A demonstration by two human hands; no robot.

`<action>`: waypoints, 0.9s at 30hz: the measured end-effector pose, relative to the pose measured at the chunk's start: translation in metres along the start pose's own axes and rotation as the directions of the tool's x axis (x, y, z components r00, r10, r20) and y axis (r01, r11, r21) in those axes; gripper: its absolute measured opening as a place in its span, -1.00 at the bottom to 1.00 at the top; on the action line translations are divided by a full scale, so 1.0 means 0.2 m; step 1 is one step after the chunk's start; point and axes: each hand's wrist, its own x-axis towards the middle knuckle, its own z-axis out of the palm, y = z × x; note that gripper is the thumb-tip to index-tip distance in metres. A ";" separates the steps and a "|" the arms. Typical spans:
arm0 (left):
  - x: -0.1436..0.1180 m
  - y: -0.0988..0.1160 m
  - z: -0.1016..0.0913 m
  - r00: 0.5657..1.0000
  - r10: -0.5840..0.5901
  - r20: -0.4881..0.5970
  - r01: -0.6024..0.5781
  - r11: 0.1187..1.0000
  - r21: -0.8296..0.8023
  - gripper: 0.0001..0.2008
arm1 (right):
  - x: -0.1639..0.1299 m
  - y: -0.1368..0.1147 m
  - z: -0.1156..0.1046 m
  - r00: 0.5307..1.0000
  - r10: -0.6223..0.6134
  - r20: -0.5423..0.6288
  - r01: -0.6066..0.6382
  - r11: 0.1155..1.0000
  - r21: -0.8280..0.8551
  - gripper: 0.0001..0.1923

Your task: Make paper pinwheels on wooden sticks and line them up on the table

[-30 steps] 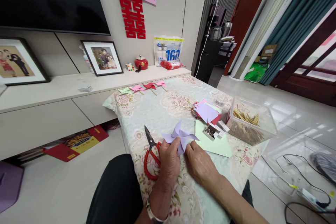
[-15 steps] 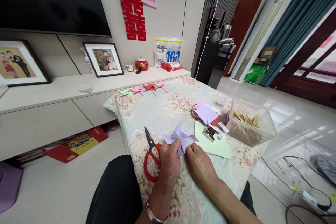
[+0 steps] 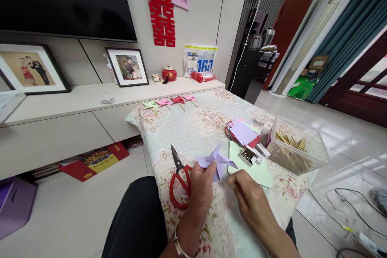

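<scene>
A light purple paper pinwheel (image 3: 222, 162) with folded blades is pinched at its middle by the thumb of my left hand (image 3: 202, 185). My right hand (image 3: 249, 193) is just right of the pinwheel, apart from it, with fingers curled together; whatever it may hold is hidden. Red-handled scissors (image 3: 177, 171) lie with blades pointing away, beside my left hand. Beyond my right hand, a small open box of metal pins (image 3: 248, 156) rests on light green paper (image 3: 263, 175). A stack of coloured paper squares (image 3: 243, 131) lies farther back.
At the right edge of the floral tablecloth (image 3: 211, 119) stands a clear plastic bin (image 3: 317, 155) of thin sticks (image 3: 290, 141). Several finished pinwheels (image 3: 178, 100) lie along the far left edge. Behind them a white cabinet (image 3: 127, 92) bears a framed photo (image 3: 128, 66).
My right hand has drawn away from the pinwheel to the right. My left hand keeps its hold on the pinwheel. The whole view has shifted slightly.
</scene>
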 end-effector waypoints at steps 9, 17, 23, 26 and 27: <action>-0.02 -0.03 0.00 0.991 0.019 0.130 -0.009 0.997 -0.077 -0.73 | 0.08 -0.11 -0.04 0.958 -0.109 -0.267 0.078 0.989 -0.122 -0.78; -0.02 -0.01 0.02 0.986 0.019 0.166 -0.024 0.999 0.031 -0.76 | 0.13 -0.07 0.02 0.968 0.106 -0.228 -0.103 0.994 0.027 -0.72; -0.04 0.03 0.03 0.987 -0.024 0.157 0.013 0.997 0.070 -0.79 | 0.14 -0.04 0.04 0.969 0.133 -0.211 -0.113 0.988 0.105 -0.76; -0.04 0.04 0.03 0.989 -0.028 0.147 0.015 0.996 0.089 -0.80 | 0.14 -0.02 0.04 0.968 0.143 -0.205 -0.120 0.986 0.120 -0.76; -0.04 0.04 0.03 0.990 -0.027 0.141 0.015 0.996 0.089 -0.81 | 0.14 -0.02 0.04 0.968 0.146 -0.206 -0.122 0.985 0.126 -0.76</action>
